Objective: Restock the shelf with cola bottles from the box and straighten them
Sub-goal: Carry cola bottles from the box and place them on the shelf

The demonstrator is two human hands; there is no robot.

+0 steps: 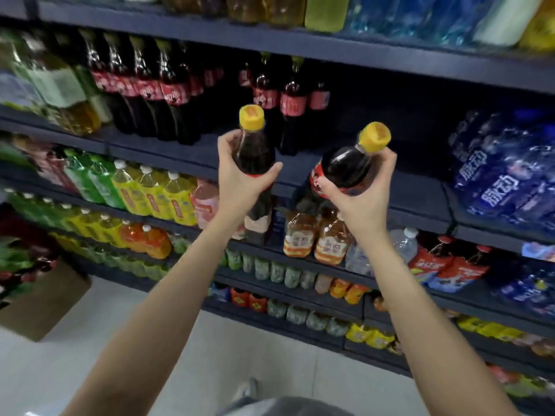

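Each hand grips 1 cola bottle: left hand (240, 181), right hand (365, 193).

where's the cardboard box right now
In the head view the cardboard box sits on the floor at the far left, against the bottom of the shelving, well below and left of the left hand.

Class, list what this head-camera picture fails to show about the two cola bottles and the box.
- Left yellow-capped cola bottle: label hidden by the left hand, head view.
- Right yellow-capped cola bottle: base hidden by the right hand.
- Brown cardboard box: contents blurred, cut by left edge.
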